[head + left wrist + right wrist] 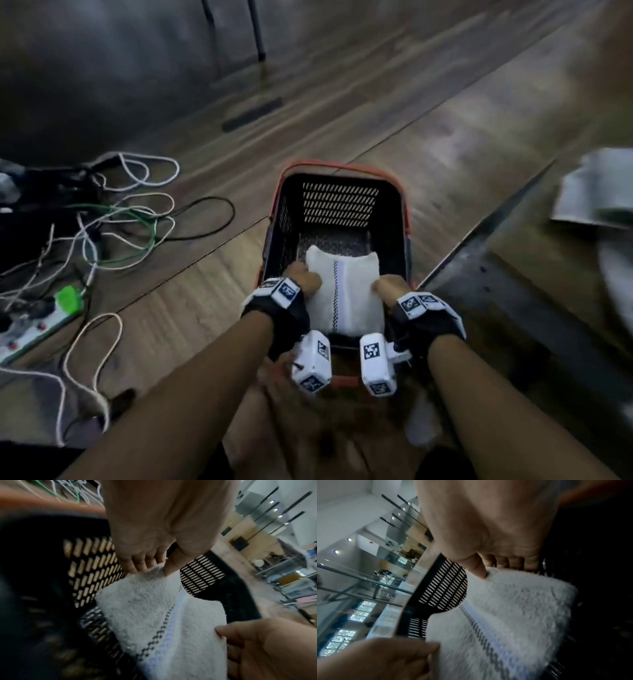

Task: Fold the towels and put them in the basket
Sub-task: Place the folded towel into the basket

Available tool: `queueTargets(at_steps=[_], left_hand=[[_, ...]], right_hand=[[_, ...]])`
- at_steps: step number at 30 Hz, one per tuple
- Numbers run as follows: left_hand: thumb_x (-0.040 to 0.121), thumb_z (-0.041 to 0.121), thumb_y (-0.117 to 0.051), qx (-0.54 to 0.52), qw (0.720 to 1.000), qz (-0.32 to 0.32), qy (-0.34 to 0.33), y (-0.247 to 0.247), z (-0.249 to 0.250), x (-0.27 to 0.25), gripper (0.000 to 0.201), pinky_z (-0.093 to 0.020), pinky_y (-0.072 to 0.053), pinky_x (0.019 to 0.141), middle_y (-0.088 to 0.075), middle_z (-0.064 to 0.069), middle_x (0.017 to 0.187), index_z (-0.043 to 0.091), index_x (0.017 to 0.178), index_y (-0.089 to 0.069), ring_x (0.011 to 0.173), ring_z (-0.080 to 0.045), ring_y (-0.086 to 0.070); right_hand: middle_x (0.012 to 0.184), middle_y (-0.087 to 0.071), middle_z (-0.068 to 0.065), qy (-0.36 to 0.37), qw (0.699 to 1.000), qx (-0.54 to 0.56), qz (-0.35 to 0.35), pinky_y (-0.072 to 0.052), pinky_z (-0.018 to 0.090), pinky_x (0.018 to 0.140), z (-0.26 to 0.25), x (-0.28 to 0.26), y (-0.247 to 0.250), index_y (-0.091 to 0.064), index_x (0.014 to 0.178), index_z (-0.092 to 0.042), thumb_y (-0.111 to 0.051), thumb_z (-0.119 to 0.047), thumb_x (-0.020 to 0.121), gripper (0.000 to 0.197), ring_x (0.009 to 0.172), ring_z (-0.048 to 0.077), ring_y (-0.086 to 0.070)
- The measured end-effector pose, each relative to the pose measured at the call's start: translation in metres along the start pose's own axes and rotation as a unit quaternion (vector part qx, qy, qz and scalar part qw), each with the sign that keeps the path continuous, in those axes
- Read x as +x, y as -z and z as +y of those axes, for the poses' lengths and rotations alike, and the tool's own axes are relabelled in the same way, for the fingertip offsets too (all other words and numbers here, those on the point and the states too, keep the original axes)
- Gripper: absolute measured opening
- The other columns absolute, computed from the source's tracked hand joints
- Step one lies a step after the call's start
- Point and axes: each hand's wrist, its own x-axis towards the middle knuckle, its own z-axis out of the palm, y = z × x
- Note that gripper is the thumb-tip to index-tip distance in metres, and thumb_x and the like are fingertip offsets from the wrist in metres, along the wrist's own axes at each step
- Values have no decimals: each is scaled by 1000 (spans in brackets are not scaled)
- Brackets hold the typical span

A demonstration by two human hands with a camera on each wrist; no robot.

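Observation:
A folded white towel with a dark dotted stripe hangs inside the black basket with an orange rim, which stands on the wooden floor. My left hand pinches the towel's left edge and my right hand pinches its right edge. In the left wrist view the left hand has its thumb on top of the towel and fingers beneath, with the right hand at the lower right. The right wrist view shows my right hand gripping the towel against the basket wall.
Tangled cables and a power strip with a green plug lie on the floor at the left. Grey cloth lies at the right edge. A dark strip crosses the floor right of the basket.

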Motion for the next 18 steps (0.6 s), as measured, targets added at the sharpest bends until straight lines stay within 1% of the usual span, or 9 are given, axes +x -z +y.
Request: queueTargets(at_steps=[1, 3, 5, 8, 10, 12, 13, 16, 18], left_hand=[[71, 30, -49, 15, 1000, -2, 7, -7, -3, 27, 50, -36, -49, 84, -60, -25, 111, -6, 105, -58, 100, -36, -59], [64, 35, -48, 16, 999, -2, 31, -19, -6, 71, 64, -39, -50, 91, -58, -26, 120, -5, 114, -56, 106, -38, -58], [72, 28, -52, 10, 999, 15, 46, -22, -3, 102, 56, -35, -49, 86, -58, -27, 120, -6, 116, -55, 106, -38, -58], [84, 12, -49, -4, 997, 54, 55, -15, 1, 140, 40, -30, -43, 76, -56, -26, 121, -9, 118, -52, 108, -38, -56], [86, 8, -47, -19, 995, 75, 59, -11, 1, 160, 38, -29, -42, 79, -55, -24, 124, -8, 120, -50, 111, -37, -55], [86, 7, -47, -25, 993, 97, 59, -8, 3, 175, 40, -33, -44, 88, -54, -23, 125, -6, 123, -49, 113, -37, -54], [85, 8, -48, -23, 993, 104, 56, -8, 3, 179, 40, -34, -44, 89, -55, -22, 124, -4, 122, -50, 112, -37, -54], [83, 6, -48, -14, 989, 135, 49, -16, 3, 181, 40, -29, -41, 83, -54, -21, 124, -2, 123, -47, 112, -36, -53], [84, 2, -47, -20, 986, 162, 37, -24, 5, 178, 44, -32, -42, 88, -50, -24, 127, -5, 127, -40, 115, -37, -51]], right_hand=[[129, -54, 21, -6, 1000, -8, 6, -42, 33, 89, -1, 21, -8, -52, 123, 7, -38, -8, 95, 35, 118, 34, -52], [134, -49, 21, -32, 999, 2, 4, -37, 30, 81, -4, 57, -24, -46, 130, 5, -38, -12, 95, 39, 123, 32, -48], [136, -48, 20, -45, 999, 17, 14, -33, 27, 78, -11, 88, -34, -44, 132, 2, -39, -14, 95, 41, 123, 32, -48], [135, -49, 20, -30, 998, 27, 49, -39, 30, 86, -31, 124, -39, -45, 131, 2, -41, -14, 94, 40, 122, 31, -49], [132, -52, 21, -16, 997, 20, 73, -41, 30, 87, -43, 141, -40, -47, 127, 4, -41, -12, 93, 38, 120, 33, -51], [129, -54, 22, -14, 996, 6, 92, -37, 28, 76, -49, 155, -41, -47, 124, 6, -41, -10, 92, 37, 116, 35, -53], [129, -54, 22, -20, 995, 2, 95, -36, 27, 75, -49, 159, -41, -45, 126, 6, -41, -9, 91, 38, 115, 36, -54], [135, -47, 24, -53, 994, 7, 91, -41, 32, 88, -41, 165, -44, -34, 136, 3, -40, -8, 91, 47, 119, 37, -50], [136, -45, 26, -65, 993, 12, 97, -41, 34, 91, -37, 165, -46, -30, 136, 5, -41, -6, 91, 48, 120, 38, -49]])
